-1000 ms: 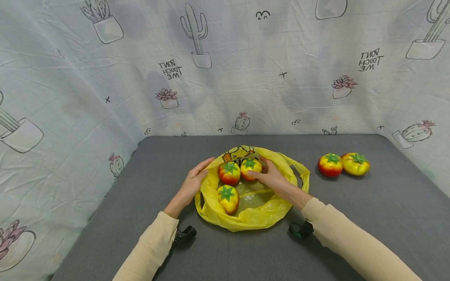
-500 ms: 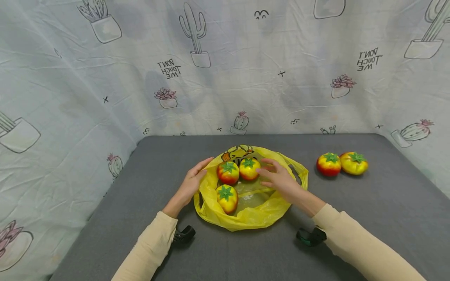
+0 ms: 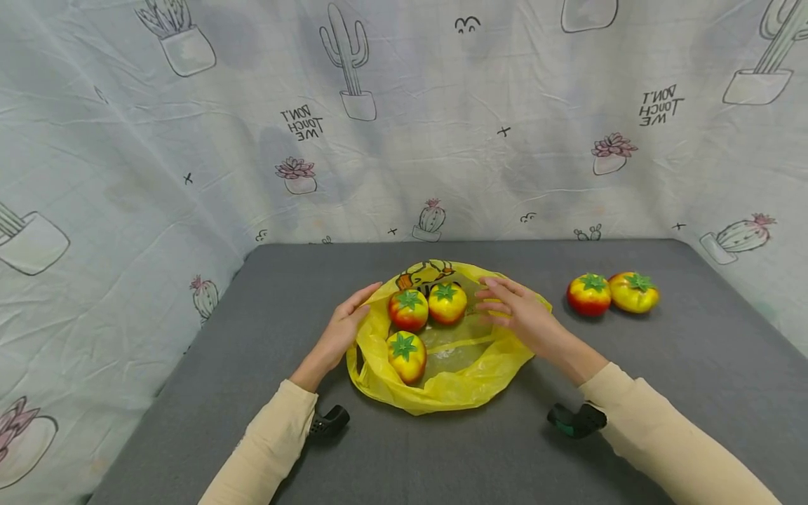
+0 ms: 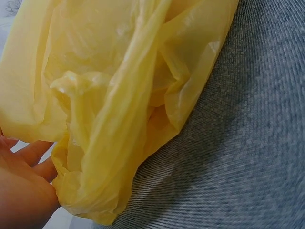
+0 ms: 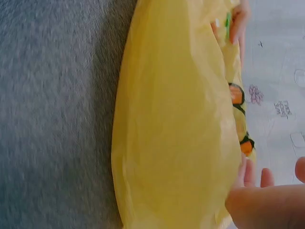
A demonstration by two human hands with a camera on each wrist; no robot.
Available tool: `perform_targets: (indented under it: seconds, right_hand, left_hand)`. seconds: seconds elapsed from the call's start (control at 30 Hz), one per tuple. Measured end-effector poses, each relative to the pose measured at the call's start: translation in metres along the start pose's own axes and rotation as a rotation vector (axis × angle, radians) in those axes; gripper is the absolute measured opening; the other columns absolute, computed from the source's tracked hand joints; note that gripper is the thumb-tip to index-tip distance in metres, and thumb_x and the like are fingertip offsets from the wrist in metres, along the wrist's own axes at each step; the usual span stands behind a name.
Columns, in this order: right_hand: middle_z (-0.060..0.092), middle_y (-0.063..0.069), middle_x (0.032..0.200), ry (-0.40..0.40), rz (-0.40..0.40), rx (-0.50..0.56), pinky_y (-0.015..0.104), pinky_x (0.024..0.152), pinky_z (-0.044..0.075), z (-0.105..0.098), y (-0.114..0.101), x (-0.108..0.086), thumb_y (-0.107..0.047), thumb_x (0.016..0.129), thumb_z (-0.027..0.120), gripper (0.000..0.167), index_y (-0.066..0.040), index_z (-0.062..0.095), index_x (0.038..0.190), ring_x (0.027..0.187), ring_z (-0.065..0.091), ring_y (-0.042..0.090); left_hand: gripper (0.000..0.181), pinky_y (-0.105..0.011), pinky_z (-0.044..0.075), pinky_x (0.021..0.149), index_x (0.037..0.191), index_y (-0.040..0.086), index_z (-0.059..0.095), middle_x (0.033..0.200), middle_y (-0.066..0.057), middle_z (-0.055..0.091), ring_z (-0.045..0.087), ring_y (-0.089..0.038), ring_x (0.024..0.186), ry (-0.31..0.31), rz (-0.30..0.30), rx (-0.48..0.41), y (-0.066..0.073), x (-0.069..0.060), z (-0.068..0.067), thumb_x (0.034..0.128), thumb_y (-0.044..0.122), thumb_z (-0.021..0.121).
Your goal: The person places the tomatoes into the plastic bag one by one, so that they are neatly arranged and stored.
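From my remote stn I've got the yellow bag (image 3: 445, 400) mid-worktop (image 3: 278, 301), mouth up twd the head cam, long axis roughly L–R, tipped a bit from near left to far right. Dark outline print (image 3: 423, 273) shows on its far inner wall. Left hand (image 3: 337, 333) is at the bag's left rim, fingers fairly straight & pointing far, laid along the plastic; not gripping, afaict. Right hand (image 3: 520, 315) is over the bag's right side, fingers spread loosely & pointing left into the mouth, nothing held; can't tell if it's touching the rim. Inside, left half: 3 red-yellow fruits. Far-left fruit (image 3: 408, 311) & far-right fruit (image 3: 447, 304) sit side by side, leafy tops up; near fruit (image 3: 407, 359) is a bit longer, axis approx near–far, green top tilted to the far side. Out on the worktop, well right of the bag, 2 more in a L–R row, seemingly touching: red fruit (image 3: 589, 296), leaf cap up, & yellow fruit (image 3: 634, 293), wider L–R, cap up & slightly far. Cactus-print cloth (image 3: 391, 168) hangs at the far side.
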State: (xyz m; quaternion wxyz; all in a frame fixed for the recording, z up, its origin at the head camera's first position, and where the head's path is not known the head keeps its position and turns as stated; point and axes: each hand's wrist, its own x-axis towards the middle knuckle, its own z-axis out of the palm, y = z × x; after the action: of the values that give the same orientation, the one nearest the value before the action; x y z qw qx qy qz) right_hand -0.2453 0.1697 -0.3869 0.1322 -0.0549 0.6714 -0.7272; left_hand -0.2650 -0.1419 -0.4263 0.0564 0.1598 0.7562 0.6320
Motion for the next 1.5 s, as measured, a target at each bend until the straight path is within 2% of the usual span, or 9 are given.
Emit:
perform_targets:
  seconds: [0.17, 0.27, 0.47, 0.63, 0.83, 0.93, 1.17, 1.33, 1.5]
  right_hand:
    - [0.052, 0.009, 0.118, 0.072, -0.027, 0.071, 0.030, 0.091, 0.048, -0.013, -0.005, -0.004, -0.039, 0.099, 0.050, 0.063, 0.003, 0.034, 0.143, 0.105, 0.055, 0.020]
    - [0.053, 0.007, 0.115, 0.086, -0.045, 0.118, 0.027, 0.088, 0.049, -0.023, -0.005, -0.005, -0.039, 0.098, 0.050, 0.058, 0.000, 0.038, 0.139, 0.102, 0.056, 0.019]
    - [0.051, 0.006, 0.118, 0.077, -0.063, 0.166, 0.026, 0.088, 0.048, -0.042, -0.004, -0.009, -0.040, 0.098, 0.049, 0.036, -0.015, 0.049, 0.124, 0.100, 0.054, 0.017]
    - [0.051, 0.004, 0.118, 0.043, -0.067, 0.246, 0.028, 0.092, 0.045, -0.056, -0.006, -0.014, -0.039, 0.099, 0.047, 0.034, -0.015, 0.048, 0.124, 0.104, 0.052, 0.019]
    - [0.049, 0.002, 0.120, 0.046, -0.084, 0.334, 0.027, 0.092, 0.044, -0.071, -0.011, -0.020, -0.038, 0.100, 0.047, 0.037, -0.015, 0.045, 0.128, 0.109, 0.048, 0.018]
    - [0.050, 0.002, 0.121, 0.035, -0.106, 0.360, 0.026, 0.092, 0.044, -0.078, -0.011, -0.023, -0.036, 0.100, 0.046, 0.033, -0.016, 0.048, 0.126, 0.110, 0.048, 0.018]
    - [0.052, 0.002, 0.120, 0.024, -0.139, 0.365, 0.026, 0.091, 0.045, -0.095, -0.012, -0.029, -0.032, 0.103, 0.041, 0.026, -0.019, 0.053, 0.122, 0.108, 0.051, 0.016]
    - [0.055, 0.000, 0.116, 0.072, -0.160, 0.372, 0.026, 0.088, 0.047, -0.107, -0.013, -0.032, -0.032, 0.102, 0.044, 0.026, -0.018, 0.052, 0.123, 0.107, 0.052, 0.015]
    - [0.055, -0.002, 0.114, 0.121, -0.169, 0.325, 0.026, 0.085, 0.047, -0.117, -0.014, -0.034, -0.034, 0.101, 0.045, 0.029, -0.018, 0.047, 0.125, 0.106, 0.050, 0.013]
  left_hand:
    - [0.043, -0.044, 0.024, 0.110, 0.148, 0.008, 0.036, 0.152, -0.010, 0.029, 0.026, -0.025, 0.138, -0.003, -0.006, -0.001, 0.000, 0.000, 0.000, 0.1045, 0.007, 0.032]
    - [0.043, -0.044, 0.025, 0.110, 0.148, 0.007, 0.035, 0.152, -0.010, 0.028, 0.027, -0.025, 0.137, -0.007, -0.006, -0.010, -0.001, 0.001, 0.000, 0.1045, 0.007, 0.031]
    - [0.043, -0.045, 0.023, 0.110, 0.148, 0.008, 0.035, 0.152, -0.010, 0.028, 0.024, -0.025, 0.138, -0.004, -0.003, 0.001, -0.002, 0.001, -0.001, 0.1046, 0.008, 0.032]
    - [0.043, -0.045, 0.024, 0.110, 0.148, 0.008, 0.035, 0.152, -0.010, 0.028, 0.025, -0.025, 0.138, -0.008, -0.002, -0.004, -0.002, 0.000, -0.001, 0.1046, 0.008, 0.031]
    - [0.043, -0.044, 0.024, 0.110, 0.148, 0.007, 0.035, 0.152, -0.010, 0.028, 0.026, -0.025, 0.138, -0.011, 0.003, -0.014, -0.002, 0.000, -0.001, 0.1045, 0.007, 0.031]
    - [0.043, -0.044, 0.025, 0.110, 0.148, 0.007, 0.035, 0.152, -0.011, 0.029, 0.027, -0.025, 0.137, -0.011, 0.005, -0.018, -0.002, 0.001, -0.001, 0.1045, 0.007, 0.031]
    - [0.043, -0.044, 0.025, 0.110, 0.148, 0.008, 0.035, 0.152, -0.010, 0.028, 0.026, -0.025, 0.138, -0.011, -0.002, -0.012, -0.002, 0.001, 0.000, 0.1046, 0.008, 0.031]
    - [0.043, -0.044, 0.025, 0.110, 0.148, 0.008, 0.035, 0.152, -0.010, 0.028, 0.026, -0.025, 0.138, -0.007, 0.000, -0.010, -0.001, 0.000, 0.000, 0.1047, 0.008, 0.031]
    - [0.043, -0.044, 0.024, 0.110, 0.148, 0.008, 0.035, 0.152, -0.010, 0.027, 0.024, -0.025, 0.138, -0.008, -0.002, -0.013, -0.001, 0.000, -0.001, 0.1047, 0.008, 0.031]
